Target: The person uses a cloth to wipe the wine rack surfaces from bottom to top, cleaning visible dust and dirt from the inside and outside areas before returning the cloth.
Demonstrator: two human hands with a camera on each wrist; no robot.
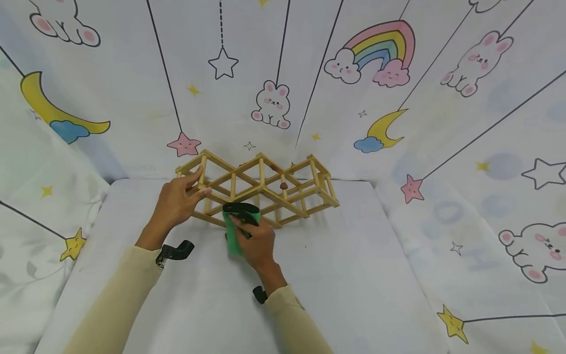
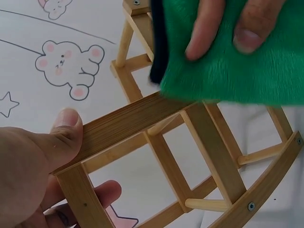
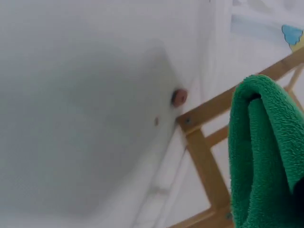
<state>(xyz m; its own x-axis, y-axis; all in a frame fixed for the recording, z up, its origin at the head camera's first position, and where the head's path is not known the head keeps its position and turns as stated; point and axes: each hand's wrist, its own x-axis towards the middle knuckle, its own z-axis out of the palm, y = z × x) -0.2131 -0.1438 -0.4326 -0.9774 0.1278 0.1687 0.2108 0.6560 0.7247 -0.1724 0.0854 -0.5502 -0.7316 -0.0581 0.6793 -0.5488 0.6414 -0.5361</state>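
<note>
A light wooden lattice rack of crossed slats and round dowels stands at the back of the white surface. My left hand grips its left end. In the left wrist view, the left thumb lies along a slat, with fingers curled behind it. My right hand holds a folded green cloth, dark on one side, against the rack's front, left of its middle. Close up, the fuzzy cloth overlaps the slat's far end beneath the right fingers. The right wrist view shows only the cloth's fold, not the hand.
A white sheet covers the table. Behind it rises a backdrop printed with bunnies, stars and moons, close behind the rack. A brown knob shows among the slats. Black straps circle both wrists.
</note>
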